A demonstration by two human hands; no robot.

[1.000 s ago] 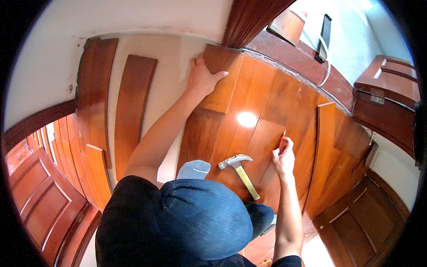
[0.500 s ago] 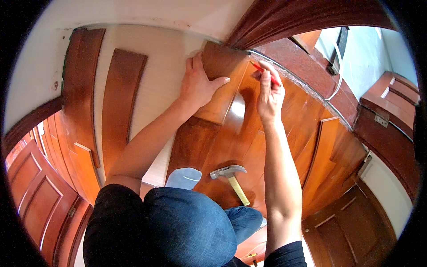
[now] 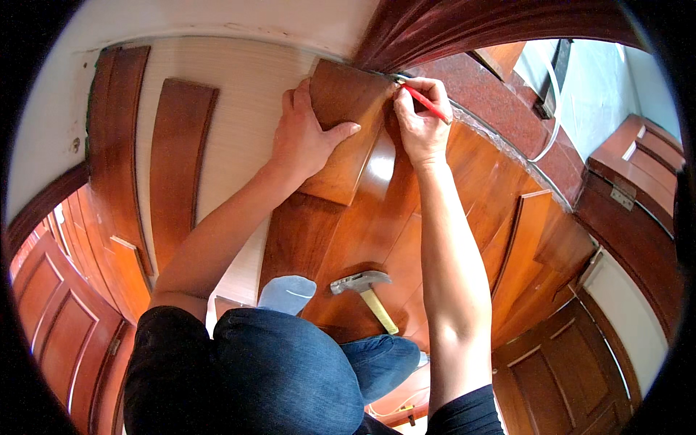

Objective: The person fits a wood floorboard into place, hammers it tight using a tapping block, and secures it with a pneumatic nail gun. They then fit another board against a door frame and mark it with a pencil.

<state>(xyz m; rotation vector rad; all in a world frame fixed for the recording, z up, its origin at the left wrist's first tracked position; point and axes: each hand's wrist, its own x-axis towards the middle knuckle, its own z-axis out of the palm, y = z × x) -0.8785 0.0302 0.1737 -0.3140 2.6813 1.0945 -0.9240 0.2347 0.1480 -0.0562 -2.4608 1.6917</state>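
Note:
A short wooden floorboard lies over the laid floor, its far end close to the wall and the dark red curtain. My left hand grips its left edge, thumb across the top face and fingers along the side. In my right hand is a red pencil, pinched between thumb and fingers. Its tip meets the board's far right corner, beside the stone threshold; the exact contact is partly hidden by the fingers.
A claw hammer with a yellow handle lies on the laid wooden floor near my knee. Loose planks rest on the pale underlay at left; another plank lies at right. The dark red curtain hangs ahead, above the stone threshold.
My right hand has moved slightly left, bringing the pencil tip to the board's far corner. My left hand stays on the board. The whole view has shifted a little.

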